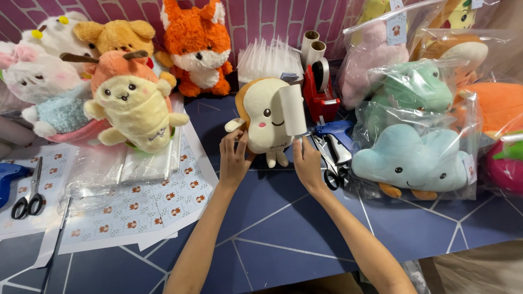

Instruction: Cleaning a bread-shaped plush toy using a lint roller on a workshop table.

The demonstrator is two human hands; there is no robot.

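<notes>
The right hand [306, 163] grips the handle of a white lint roller [293, 110], whose roll lies against a toast-shaped plush [264, 117] standing on the blue desk [283, 228]. The left hand [234, 158] clasps the plush's left edge; black scissors [332, 169] lie just right

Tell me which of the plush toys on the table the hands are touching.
The toast-shaped plush, cream face with brown crust, standing mid-table. The left hand grips its side; the right hand holds a white lint roller against it.
</notes>
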